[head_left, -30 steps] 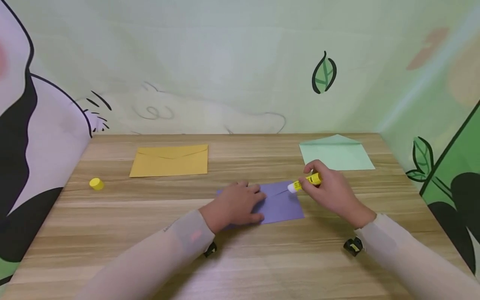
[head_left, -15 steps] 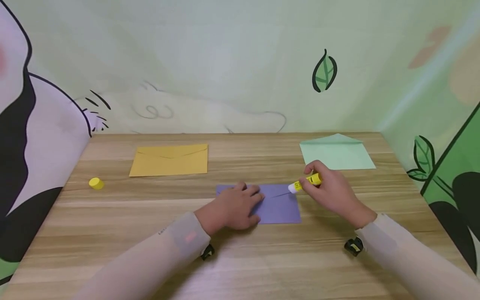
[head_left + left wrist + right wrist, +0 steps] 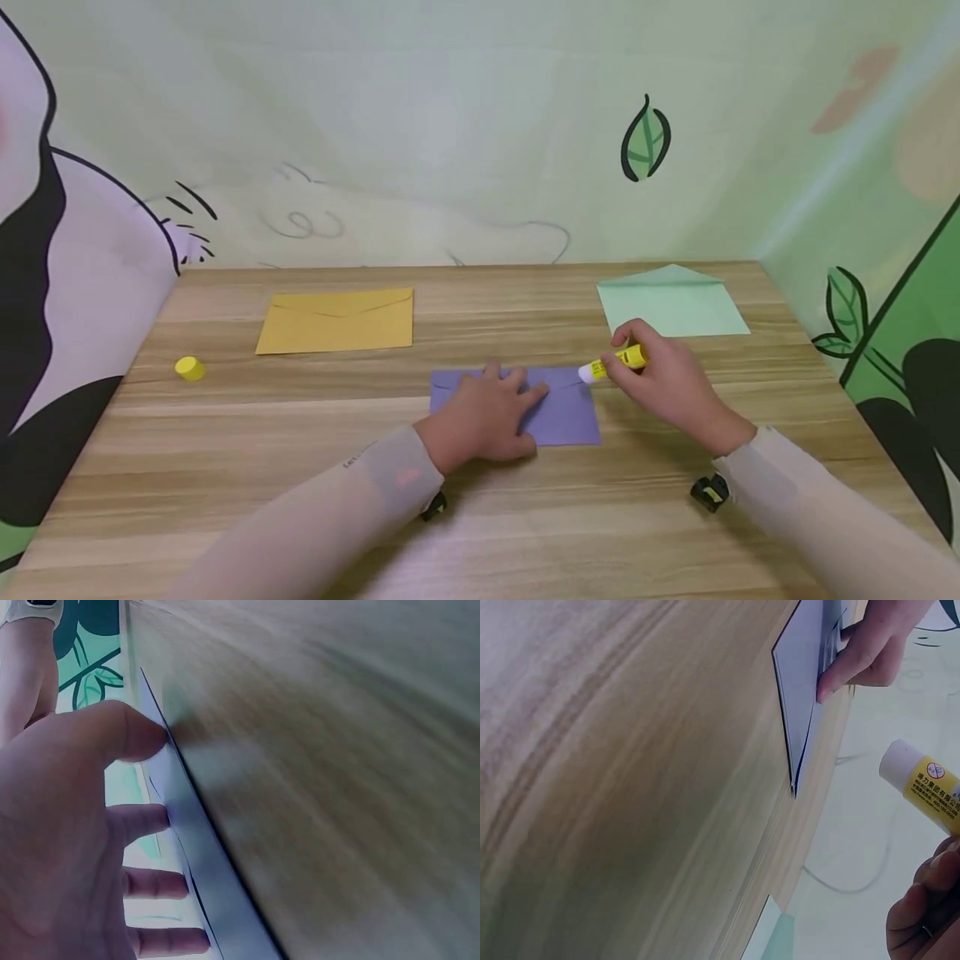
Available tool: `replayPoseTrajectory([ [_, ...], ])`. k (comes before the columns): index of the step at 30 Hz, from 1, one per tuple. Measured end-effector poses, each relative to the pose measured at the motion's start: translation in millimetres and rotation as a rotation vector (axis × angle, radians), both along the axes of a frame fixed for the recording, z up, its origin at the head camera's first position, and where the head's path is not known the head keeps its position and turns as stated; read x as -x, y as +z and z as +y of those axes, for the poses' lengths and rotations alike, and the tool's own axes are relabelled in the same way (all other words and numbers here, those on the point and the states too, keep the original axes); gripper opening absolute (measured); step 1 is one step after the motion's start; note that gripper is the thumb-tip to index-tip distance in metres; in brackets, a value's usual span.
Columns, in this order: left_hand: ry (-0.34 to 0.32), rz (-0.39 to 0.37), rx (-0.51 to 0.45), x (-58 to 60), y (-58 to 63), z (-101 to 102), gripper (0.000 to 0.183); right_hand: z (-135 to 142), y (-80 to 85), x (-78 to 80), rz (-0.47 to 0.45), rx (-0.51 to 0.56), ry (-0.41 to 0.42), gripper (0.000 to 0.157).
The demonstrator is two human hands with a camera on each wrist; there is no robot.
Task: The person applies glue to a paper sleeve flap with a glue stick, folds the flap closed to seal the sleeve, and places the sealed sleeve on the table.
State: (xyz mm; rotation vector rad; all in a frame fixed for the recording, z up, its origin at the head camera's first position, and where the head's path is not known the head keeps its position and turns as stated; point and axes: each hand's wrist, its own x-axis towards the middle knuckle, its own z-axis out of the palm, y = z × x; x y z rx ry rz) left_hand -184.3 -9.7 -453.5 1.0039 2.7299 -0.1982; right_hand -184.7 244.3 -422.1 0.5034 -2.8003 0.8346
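A purple envelope [image 3: 562,417] lies on the wooden table with its flap folded down. My left hand [image 3: 491,412] rests on it with fingers spread, the fingertips along the flap line and the thumb near the front edge. In the left wrist view its straight fingers [image 3: 154,883] touch the envelope's surface. My right hand [image 3: 671,379] holds a yellow and white glue stick [image 3: 618,363] with no cap on, its white end overlapping the envelope's right side in the head view. From the right wrist, that glue stick [image 3: 926,784] shows raised above the table.
A yellow envelope [image 3: 337,325] with its flap down lies at the back left. A light green envelope [image 3: 675,308], flap raised, lies at the back right. The yellow cap [image 3: 190,368] stands near the left table edge. A printed backdrop [image 3: 450,125] closes off the rear.
The purple envelope has straightened on the table, its right side coming slightly nearer. My left hand has slid rightward across it with its fingers spreading. The right hand with the glue stick is nearly still.
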Motion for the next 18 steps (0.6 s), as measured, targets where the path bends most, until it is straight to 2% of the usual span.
replayPoseTrajectory([
  [3, -0.017, -0.001, 0.010, -0.2, 1.4, 2.6, 0.081, -1.5, 1.1, 0.9, -0.007, -0.006, -0.001, 0.019],
  [9, -0.102, -0.007, 0.010, 0.6, 4.2, 8.0, 0.083, -5.0, 4.0, 0.9, -0.025, -0.003, -0.012, 0.020],
  [15, -0.122, 0.063, -0.074, 3.8, -2.8, 10.7, 0.075, -3.7, 6.0, -0.7, -0.028, 0.012, -0.022, 0.021],
  [18, -0.135, 0.104, -0.081, 4.1, -5.7, 15.4, 0.080, -2.5, 5.9, -1.1, -0.027, 0.013, -0.026, 0.022],
])
